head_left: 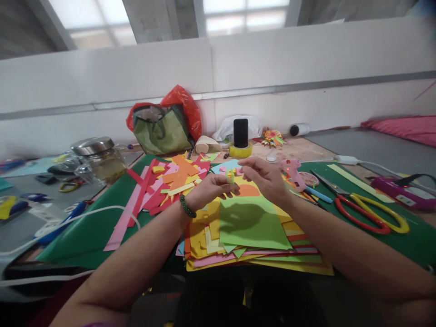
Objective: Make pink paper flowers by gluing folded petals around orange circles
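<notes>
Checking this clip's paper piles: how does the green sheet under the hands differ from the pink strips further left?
The green sheet is broad, whole and lies flat on top of the paper stack; the pink strips are long, narrow offcuts. The sheet sits squarely on its stack, while the strips lie slanted across the green mat. Both are coloured craft paper.

Single view only, head-worn camera, looks forward and down over cluttered table (102, 227). Close range: both forearms enter from near edge, left hand (207, 190) and right hand (265, 177) meet at frame centre. Far side: white partition wall (272, 59), windows above. Wide lens, edges bent, corners perhaps blurred. No second view, nothing shared.
</notes>
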The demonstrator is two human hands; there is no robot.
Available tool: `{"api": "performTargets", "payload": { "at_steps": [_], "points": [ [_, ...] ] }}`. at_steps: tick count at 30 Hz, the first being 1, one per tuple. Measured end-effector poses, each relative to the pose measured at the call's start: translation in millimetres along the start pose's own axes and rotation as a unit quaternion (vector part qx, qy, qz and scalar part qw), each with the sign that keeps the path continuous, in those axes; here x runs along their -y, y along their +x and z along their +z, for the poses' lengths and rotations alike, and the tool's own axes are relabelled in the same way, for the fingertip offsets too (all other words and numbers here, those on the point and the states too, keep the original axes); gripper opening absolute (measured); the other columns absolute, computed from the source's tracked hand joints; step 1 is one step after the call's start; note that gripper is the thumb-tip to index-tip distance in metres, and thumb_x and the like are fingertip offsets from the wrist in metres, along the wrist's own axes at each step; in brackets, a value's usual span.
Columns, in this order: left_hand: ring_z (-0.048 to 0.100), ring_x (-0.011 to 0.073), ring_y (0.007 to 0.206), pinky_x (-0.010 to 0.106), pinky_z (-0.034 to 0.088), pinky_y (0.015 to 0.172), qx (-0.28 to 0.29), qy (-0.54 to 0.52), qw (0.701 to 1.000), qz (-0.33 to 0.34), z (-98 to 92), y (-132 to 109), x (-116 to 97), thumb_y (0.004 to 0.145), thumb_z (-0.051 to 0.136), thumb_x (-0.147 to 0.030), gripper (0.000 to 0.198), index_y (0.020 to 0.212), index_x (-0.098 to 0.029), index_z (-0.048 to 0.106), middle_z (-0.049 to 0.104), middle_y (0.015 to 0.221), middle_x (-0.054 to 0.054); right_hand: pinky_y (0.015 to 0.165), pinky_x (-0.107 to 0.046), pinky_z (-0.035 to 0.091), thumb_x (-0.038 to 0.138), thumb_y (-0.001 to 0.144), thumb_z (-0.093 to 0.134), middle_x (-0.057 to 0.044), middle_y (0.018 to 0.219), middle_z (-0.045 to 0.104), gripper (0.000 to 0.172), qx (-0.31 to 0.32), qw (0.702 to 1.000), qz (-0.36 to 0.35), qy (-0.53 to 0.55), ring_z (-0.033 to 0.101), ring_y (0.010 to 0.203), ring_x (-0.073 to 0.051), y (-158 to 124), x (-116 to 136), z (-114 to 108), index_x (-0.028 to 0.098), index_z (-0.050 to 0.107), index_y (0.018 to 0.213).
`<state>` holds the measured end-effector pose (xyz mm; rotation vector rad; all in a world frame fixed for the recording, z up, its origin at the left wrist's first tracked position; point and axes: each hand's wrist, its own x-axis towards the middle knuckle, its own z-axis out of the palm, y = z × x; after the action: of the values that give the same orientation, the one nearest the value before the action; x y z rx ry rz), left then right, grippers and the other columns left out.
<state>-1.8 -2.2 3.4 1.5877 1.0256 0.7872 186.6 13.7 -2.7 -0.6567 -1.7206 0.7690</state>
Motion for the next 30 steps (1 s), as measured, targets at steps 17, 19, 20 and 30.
{"api": "performTargets", "payload": {
  "at_steps": [17, 19, 20, 30],
  "points": [
    [0.061, 0.0111, 0.065, 0.023, 0.050, 0.067, 0.106, 0.063, 0.992, -0.007, -4.4, 1.0, 2.7, 0.069, 0.077, -0.040, 0.028, 0.072, -0.012, 0.072, 0.073, 0.072, 0.006, 0.060, -0.027, 0.044, 0.045, 0.077, 0.064, -0.004, 0.070, 0.067, 0.029, 0.144, 0.987, 0.051, -0.040, 0.055, 0.064, -0.015, 4.3, 4.7, -6.5, 0.016, 0.071, 0.074],
    [0.061, 0.0109, 0.064, 0.023, 0.050, 0.066, 0.105, 0.067, 0.992, -0.008, -5.0, 0.6, 1.7, 0.067, 0.078, -0.043, 0.032, 0.071, -0.012, 0.071, 0.072, 0.070, 0.006, 0.057, -0.027, 0.041, 0.045, 0.077, 0.064, -0.003, 0.066, 0.065, 0.031, 0.140, 0.987, 0.053, -0.050, 0.053, 0.062, -0.014, 5.0, 4.0, -7.9, 0.016, 0.070, 0.070],
    [0.060, 0.0108, 0.063, 0.023, 0.050, 0.065, 0.102, 0.073, 0.992, -0.008, -5.4, 0.4, 1.1, 0.066, 0.079, -0.044, 0.033, 0.070, -0.012, 0.071, 0.072, 0.069, 0.006, 0.056, -0.026, 0.040, 0.045, 0.077, 0.064, -0.002, 0.065, 0.064, 0.031, 0.140, 0.987, 0.058, -0.054, 0.051, 0.061, -0.013, 5.4, 3.8, -8.5, 0.015, 0.070, 0.069],
    [0.058, 0.0102, 0.059, 0.021, 0.048, 0.060, 0.048, 0.173, 0.984, -0.005, -5.9, -1.5, -3.9, 0.074, 0.068, -0.030, 0.020, 0.064, -0.013, 0.071, 0.071, 0.063, 0.004, 0.047, -0.024, 0.034, 0.050, 0.070, 0.069, 0.000, 0.056, 0.056, 0.036, 0.132, 0.978, 0.156, -0.050, 0.046, 0.053, -0.011, 6.4, 5.2, -8.8, 0.014, 0.070, 0.067]
  ]
}}
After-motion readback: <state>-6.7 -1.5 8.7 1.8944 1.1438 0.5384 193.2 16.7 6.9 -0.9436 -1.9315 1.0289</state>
